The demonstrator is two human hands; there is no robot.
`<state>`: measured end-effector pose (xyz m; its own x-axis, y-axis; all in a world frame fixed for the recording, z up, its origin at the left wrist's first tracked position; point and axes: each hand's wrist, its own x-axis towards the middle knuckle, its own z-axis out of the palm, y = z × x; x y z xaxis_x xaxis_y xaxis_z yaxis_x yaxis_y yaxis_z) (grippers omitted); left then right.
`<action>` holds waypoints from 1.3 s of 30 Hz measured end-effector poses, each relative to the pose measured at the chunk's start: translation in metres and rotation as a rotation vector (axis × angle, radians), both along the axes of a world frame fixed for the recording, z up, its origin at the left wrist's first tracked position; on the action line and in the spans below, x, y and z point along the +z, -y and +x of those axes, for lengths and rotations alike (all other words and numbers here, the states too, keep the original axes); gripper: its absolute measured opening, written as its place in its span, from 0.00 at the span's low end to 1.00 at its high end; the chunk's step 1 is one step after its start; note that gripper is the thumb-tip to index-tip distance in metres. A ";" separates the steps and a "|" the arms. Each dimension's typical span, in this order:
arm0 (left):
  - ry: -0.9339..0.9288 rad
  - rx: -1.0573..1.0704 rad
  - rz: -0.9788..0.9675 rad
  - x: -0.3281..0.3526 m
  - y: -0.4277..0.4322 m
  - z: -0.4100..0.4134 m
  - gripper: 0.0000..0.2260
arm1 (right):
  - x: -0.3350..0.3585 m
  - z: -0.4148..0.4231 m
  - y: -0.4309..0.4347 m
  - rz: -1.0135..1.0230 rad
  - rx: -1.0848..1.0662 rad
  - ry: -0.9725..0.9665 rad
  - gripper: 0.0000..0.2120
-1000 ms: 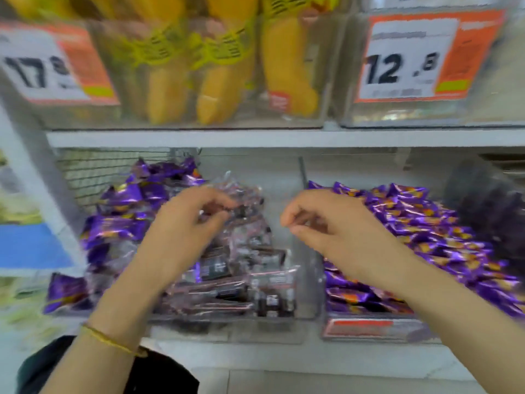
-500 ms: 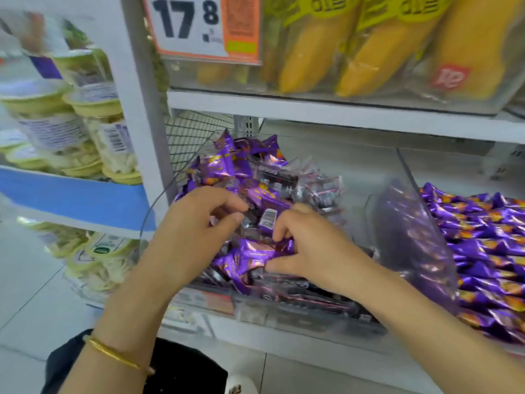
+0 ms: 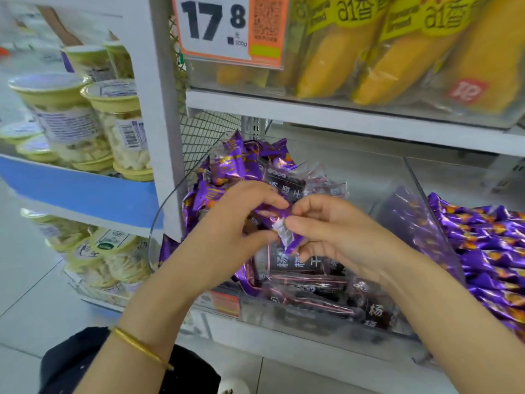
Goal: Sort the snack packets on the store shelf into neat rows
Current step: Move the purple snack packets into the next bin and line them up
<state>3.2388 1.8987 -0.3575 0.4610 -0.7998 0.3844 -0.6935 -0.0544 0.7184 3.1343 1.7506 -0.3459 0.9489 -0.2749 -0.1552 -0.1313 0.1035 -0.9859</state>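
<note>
Two hands meet over the clear bin (image 3: 170,200) at our left: our left hand (image 3: 230,226) and right hand (image 3: 335,231) each pinch one purple packet (image 3: 270,216) between thumb and fingertips, just above the heap. Beneath it, purple wrappers and dark packets (image 3: 298,263) lie jumbled, so we judge most sorting remains. To the right, purple packets (image 3: 488,245) already lie in rough rows.
</note>
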 end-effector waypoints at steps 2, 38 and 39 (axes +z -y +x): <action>-0.001 0.132 -0.035 0.000 0.004 0.002 0.13 | -0.004 0.007 0.003 -0.284 -0.097 0.016 0.03; -0.743 0.261 -0.354 0.004 -0.002 0.006 0.07 | -0.025 0.018 -0.047 -1.213 0.045 -0.136 0.13; -0.747 0.254 -0.344 0.003 -0.002 0.006 0.07 | -0.024 0.021 -0.051 -1.308 0.030 -0.164 0.15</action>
<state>3.2444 1.9002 -0.3543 0.8390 -0.5327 0.1108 -0.0285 0.1604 0.9866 3.1551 1.8018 -0.3698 0.9530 -0.2878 0.0944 -0.2433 -0.9131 -0.3272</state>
